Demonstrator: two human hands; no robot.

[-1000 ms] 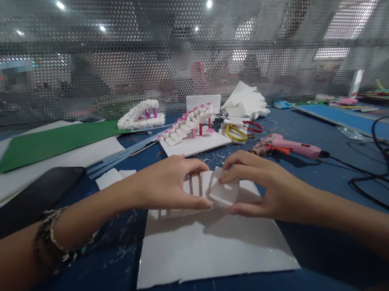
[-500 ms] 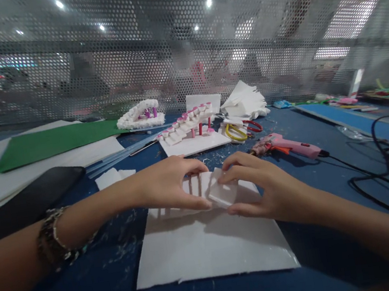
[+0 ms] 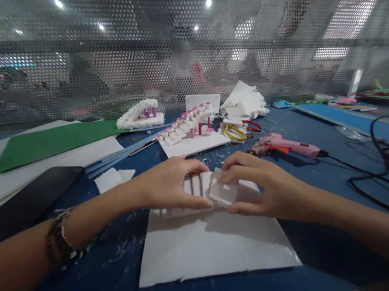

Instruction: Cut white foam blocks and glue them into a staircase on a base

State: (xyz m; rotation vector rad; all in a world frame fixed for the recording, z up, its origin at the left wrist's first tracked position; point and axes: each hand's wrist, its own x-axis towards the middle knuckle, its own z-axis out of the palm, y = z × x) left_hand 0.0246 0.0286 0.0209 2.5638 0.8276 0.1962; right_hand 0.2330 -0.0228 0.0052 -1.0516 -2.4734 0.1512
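Observation:
On a white foam board [image 3: 214,245] sits a row of white foam strips [image 3: 195,183] like small steps, with narrow dark gaps between them. My left hand [image 3: 169,186] curls around the row from the left, thumb in front and fingers behind. A flat white foam piece [image 3: 224,191] leans against the row's right end, tilted. It is pinched between the thumb and fingers of my right hand [image 3: 267,183]. My left palm hides the row's left part.
A pink glue gun [image 3: 290,146] with a black cord lies to the right. Behind stand a small staircase model [image 3: 187,124] and a white foam model [image 3: 140,117]. Yellow-handled scissors [image 3: 236,132] lie near. Green sheet [image 3: 50,143] and black case [image 3: 35,192] are at left.
Both hands hold almost the same pose on the foam pieces. The left forearm and its bracelets have shifted slightly right; the board appears moved a few pixels right.

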